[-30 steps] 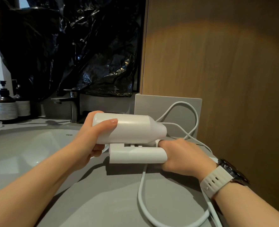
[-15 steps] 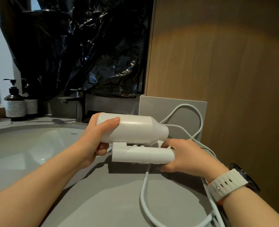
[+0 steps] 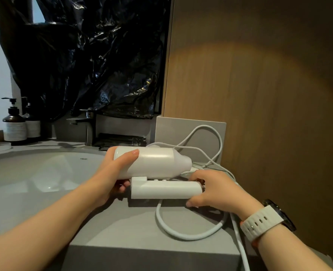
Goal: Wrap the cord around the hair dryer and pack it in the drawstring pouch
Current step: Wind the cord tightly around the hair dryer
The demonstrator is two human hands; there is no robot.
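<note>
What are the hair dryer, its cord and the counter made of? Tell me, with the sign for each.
The hair dryer looks like hard white plastic, satin finish: soft sheen, moulded buttons. The cord is probably white rubber or PVC sheath, smooth: it bends in loose loops. The counter is matte grey, maybe stone or solid surface: even tone, sharp front edge, no gloss.

Wood panel (image 3: 259,114) blocks the right; cord (image 3: 181,236) loops across bare counter (image 3: 122,227).

Head view: worn on the person's head, facing forward and down.
Nearness: close over left hand (image 3: 111,173), right hand (image 3: 214,190), countertop (image 3: 122,223).
</note>
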